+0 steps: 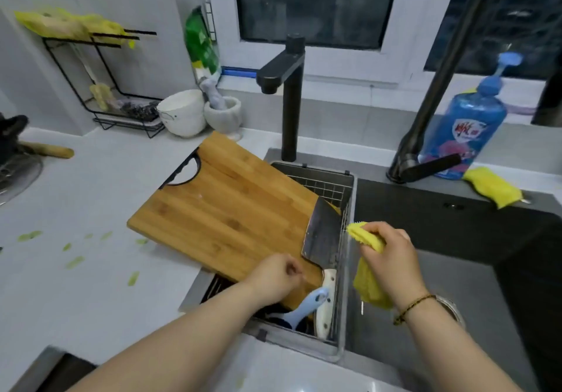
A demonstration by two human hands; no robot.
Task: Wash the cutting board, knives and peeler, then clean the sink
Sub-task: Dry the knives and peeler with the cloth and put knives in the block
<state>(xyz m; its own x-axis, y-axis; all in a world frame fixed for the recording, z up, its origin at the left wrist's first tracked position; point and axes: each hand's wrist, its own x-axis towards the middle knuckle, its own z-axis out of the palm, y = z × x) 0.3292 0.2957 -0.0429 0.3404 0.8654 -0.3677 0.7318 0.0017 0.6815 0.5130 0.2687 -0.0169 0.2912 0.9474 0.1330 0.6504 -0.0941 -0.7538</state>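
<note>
Cutting board [231, 209] rests tilted, half on the counter [91, 194] and half over the sink basket [349, 179]. The cleaver [322, 233] leans on its right edge. Move the board carelessly and the blade may slide onto your left hand [276, 276], which is curled at its near edge; whether it grips the board cannot be told. The board is striped bamboo with a cut-out handle. Your right hand [392, 258] clutches a yellow cloth [369, 282].

Wears a thin bracelet [414, 307] of dark and amber beads by the right hand [392, 258], lower right; forearms [213, 324] bare.
</note>
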